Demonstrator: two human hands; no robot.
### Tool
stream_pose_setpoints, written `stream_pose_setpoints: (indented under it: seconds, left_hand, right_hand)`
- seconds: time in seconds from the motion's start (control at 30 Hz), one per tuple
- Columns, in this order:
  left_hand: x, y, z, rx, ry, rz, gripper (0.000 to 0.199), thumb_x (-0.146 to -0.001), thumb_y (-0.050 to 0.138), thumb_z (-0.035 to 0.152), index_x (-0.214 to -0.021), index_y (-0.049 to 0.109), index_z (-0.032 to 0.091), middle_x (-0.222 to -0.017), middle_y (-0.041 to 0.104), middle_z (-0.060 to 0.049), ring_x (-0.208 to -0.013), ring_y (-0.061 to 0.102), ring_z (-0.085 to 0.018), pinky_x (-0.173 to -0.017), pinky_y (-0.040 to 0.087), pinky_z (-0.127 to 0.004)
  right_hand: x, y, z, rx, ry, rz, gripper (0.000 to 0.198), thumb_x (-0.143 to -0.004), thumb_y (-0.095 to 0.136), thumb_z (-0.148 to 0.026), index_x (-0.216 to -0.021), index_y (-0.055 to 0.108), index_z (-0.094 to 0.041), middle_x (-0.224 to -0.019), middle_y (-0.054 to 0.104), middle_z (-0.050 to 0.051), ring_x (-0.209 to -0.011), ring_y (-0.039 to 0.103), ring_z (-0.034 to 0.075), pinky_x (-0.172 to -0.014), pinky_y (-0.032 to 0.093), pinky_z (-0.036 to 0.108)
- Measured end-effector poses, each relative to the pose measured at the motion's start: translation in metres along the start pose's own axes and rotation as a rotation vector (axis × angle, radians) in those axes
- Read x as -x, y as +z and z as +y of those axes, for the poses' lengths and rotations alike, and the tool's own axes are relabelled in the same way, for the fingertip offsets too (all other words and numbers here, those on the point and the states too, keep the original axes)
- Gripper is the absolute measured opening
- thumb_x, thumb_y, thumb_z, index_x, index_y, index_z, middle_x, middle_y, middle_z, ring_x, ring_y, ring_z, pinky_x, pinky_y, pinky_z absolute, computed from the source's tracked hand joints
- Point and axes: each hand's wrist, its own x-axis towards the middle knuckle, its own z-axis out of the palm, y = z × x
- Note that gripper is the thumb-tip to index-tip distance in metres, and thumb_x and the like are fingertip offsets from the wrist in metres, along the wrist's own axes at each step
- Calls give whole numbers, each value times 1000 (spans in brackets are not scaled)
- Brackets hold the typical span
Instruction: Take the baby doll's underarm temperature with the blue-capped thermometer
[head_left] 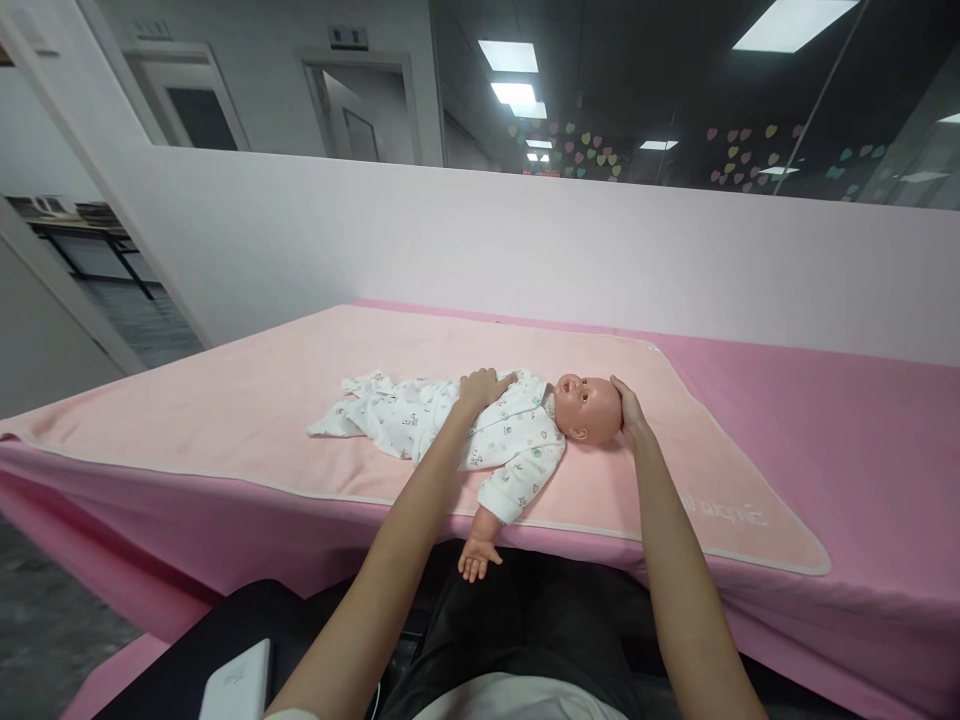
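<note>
The person stands at the near edge of a bed covered with a pink sheet (847,420), over which a paler pink blanket (247,400) is spread. A baby doll (525,425) in a printed white sleepsuit (420,415) lies on its back on that blanket, head toward the person's right, legs toward the left.

The left hand (484,385) rests flat on the doll's chest, fingers loosely spread and laid over the fabric, pinching nothing. The right hand (628,408) cups the top and back of the doll's head (592,408), palm against the crown, fingers curved behind it; how far they wrap under I cannot tell, since the head hides them. Below the left wrist, the doll's near arm hangs over the bed's edge, its small hand (476,558) dangling clear of the sheet. Beyond the left hand's fingertips the empty-looking sleepsuit legs trail away along the blanket.

Judging from this hold, the work in hand is steadying or positioning the doll as one would an infant. To do it well, the cupping hand should carry the head's weight evenly rather than grip it, and the chest hand should press only lightly, keeping the torso from rolling. That dangling arm looks worth tucking back onto the blanket.

A white device (240,682) sits near the person's lap, well away from both hands.
</note>
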Motion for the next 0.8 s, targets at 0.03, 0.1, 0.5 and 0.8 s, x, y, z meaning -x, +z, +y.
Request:
stream_pose_setpoints:
  seconds: [0.03,0.1,0.5,0.8]
  left_hand:
    - [-1,0,-2,33,-1,-15,64,-79,28,63,-104,56,12,-115,57,-18,-106,51,-34,-89,33,-44]
    - [-3,0,-5,132,-6,-26,58,-79,33,60,-106,56,13,-116,57,-16,-108,51,-32,-89,35,-41]
    - [19,-11,6,1048,482,-185,46,-60,69,38,-98,58,15,-88,60,-5,-72,54,-12,-63,41,-23]
    - [35,-14,23,602,524,-173,32,-60,68,43,-75,63,16,-63,52,2,-58,44,-11,-54,32,-23]
  right_hand:
    - [-1,-1,-1,-10,-21,26,38,-77,44,-51,-79,61,-18,-82,69,9,-80,65,25,-70,54,37]
    - [-3,-5,-3,-34,-113,140,28,-76,49,-46,-74,58,-20,-74,68,5,-75,65,21,-69,54,34]
    - [-2,5,0,38,-76,125,35,-79,42,-42,-76,63,-15,-77,70,9,-75,66,23,-68,54,32]
    - [-5,2,1,48,-102,161,35,-76,46,-43,-76,65,-14,-78,70,10,-76,65,25,-69,53,36]
